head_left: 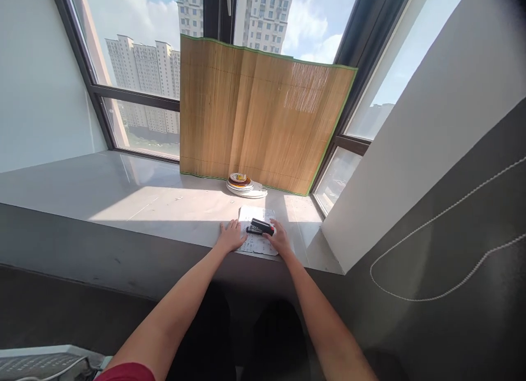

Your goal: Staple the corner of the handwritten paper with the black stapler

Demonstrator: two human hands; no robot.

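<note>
A black stapler point(261, 226) with a red spot at its right end lies over a sheet of written paper point(257, 245) on the window sill. My right hand point(279, 237) is closed round the stapler's right end, thumb below and fingers above. At the paper's left edge my left hand point(231, 236) rests flat, its fingers apart, with nothing held in it. The stapler's left end points toward my left thumb.
Behind the paper, a stack of round plates or lids point(242, 185) sits on the sill point(197, 206). A bamboo mat point(263, 113) leans against the window. A white beaded cord point(411, 300) hangs at the right. A grey-white object point(49, 362) is at the lower left.
</note>
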